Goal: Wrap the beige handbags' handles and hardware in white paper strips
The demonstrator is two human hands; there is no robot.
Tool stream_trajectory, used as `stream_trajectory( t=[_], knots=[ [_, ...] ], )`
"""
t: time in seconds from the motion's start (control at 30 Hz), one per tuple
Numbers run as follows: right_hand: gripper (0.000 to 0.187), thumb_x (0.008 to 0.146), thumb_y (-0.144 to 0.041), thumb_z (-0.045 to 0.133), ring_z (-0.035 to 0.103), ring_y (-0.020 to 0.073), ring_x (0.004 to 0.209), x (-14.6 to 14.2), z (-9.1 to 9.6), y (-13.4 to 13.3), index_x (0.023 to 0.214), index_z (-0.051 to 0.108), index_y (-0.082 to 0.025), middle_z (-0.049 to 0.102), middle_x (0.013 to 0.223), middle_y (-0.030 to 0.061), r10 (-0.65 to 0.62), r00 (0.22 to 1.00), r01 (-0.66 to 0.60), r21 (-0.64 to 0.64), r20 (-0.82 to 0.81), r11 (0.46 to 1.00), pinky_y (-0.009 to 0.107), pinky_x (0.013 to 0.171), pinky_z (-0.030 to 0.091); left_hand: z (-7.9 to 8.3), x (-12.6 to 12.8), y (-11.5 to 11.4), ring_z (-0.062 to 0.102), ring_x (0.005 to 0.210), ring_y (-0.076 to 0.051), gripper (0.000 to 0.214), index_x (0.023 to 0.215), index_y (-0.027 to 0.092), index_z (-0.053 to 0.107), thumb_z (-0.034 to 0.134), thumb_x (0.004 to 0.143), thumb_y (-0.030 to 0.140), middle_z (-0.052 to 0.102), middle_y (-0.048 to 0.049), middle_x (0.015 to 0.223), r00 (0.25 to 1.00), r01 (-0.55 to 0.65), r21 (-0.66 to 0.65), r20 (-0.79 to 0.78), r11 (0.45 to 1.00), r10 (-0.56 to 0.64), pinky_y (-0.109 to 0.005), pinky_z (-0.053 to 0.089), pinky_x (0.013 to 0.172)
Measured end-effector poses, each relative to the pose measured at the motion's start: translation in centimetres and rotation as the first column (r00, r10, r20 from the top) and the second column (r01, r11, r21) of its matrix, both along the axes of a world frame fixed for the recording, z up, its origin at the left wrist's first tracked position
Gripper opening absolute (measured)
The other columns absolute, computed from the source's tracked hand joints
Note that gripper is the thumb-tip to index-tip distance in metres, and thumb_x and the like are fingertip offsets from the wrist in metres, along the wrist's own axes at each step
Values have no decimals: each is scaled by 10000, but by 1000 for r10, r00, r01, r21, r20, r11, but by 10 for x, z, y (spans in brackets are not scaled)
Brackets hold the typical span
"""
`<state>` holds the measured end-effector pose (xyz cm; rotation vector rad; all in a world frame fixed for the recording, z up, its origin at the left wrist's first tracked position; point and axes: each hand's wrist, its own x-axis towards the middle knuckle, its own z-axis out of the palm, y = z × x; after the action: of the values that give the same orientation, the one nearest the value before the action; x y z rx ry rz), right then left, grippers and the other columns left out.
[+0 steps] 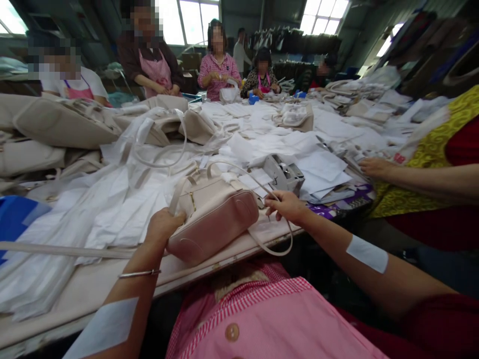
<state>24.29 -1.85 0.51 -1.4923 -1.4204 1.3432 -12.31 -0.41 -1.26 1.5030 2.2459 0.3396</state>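
A pale pink handbag (215,219) lies on its side at the near edge of the worktable (86,289). My left hand (162,225) grips the bag's left end, fingers curled over it. My right hand (286,205) is closed in a pinch at the bag's right end, where the long thin strap (279,252) loops off the table edge; what the fingers pinch is too small to make out. A metal bangle sits on my left wrist.
White wrapping paper (112,209) and more beige bags (56,127) cover the table. A grey tape dispenser (284,173) stands just beyond my right hand. A co-worker's arm (404,174) reaches in from the right. Several other people work at the far side.
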Motion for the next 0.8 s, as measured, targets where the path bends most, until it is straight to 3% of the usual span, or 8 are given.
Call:
stream_trajectory(
  t=[0.13,0.23,0.33,0.43,0.5,0.6,0.7,0.8],
  knots=[
    [293,726,-428,719,391,41,394,16,35,-13,801,591,-175,541,651,-22,-53,967,38,-67,-250,997,182,337,237,23,-8,-4,659,962,-414,728,920,110,688,374,775,752,710,-265,972,974,130,-91,-176,987,-145,-403,464,714],
    [301,758,-474,652,376,61,419,16,71,-18,843,614,-187,539,677,4,-81,908,54,-78,-410,996,211,365,251,56,-19,-15,675,817,-340,581,750,171,675,419,798,691,724,-180,828,964,176,-47,-195,983,-182,-348,450,642],
    [250,752,-445,635,367,74,408,4,109,-27,834,603,-210,550,681,19,-35,894,50,21,-446,999,230,365,284,94,-23,-36,601,565,-209,438,657,189,636,495,810,575,684,-83,662,973,198,48,107,979,-202,-279,401,511],
    [300,703,-403,704,409,77,384,-23,127,-46,929,614,-228,579,699,10,108,842,-114,23,-529,993,225,356,333,121,-13,-64,522,464,-133,381,706,174,637,621,752,551,664,-49,652,778,173,77,601,982,-185,-238,377,442],
    [362,704,-394,730,506,105,418,-47,120,-62,1004,617,-227,616,721,14,215,761,-306,-46,-613,951,232,386,408,126,0,-85,552,489,-131,380,792,163,661,720,693,526,669,-49,673,570,166,43,811,985,-131,-238,428,466],
    [340,749,-451,717,637,158,555,-81,91,-83,948,639,-187,664,742,41,315,677,-535,-151,-665,831,257,492,496,117,22,-114,641,628,-184,439,953,173,683,789,663,485,701,-75,786,325,180,-40,945,983,-21,-274,509,528],
    [401,799,-532,657,553,96,494,-103,58,-98,786,681,-132,625,608,26,437,733,-579,-140,-522,803,198,491,425,99,45,-134,674,811,-239,448,1039,178,691,763,718,482,710,-117,928,218,229,-32,976,973,-19,-294,538,590],
    [451,853,-542,580,482,87,491,-110,40,-106,730,713,-129,581,548,8,589,745,-624,-13,-312,782,204,502,389,82,65,-142,640,687,-173,386,974,157,724,714,775,488,696,-87,805,199,246,75,972,966,-127,-265,506,614]
  ],
)
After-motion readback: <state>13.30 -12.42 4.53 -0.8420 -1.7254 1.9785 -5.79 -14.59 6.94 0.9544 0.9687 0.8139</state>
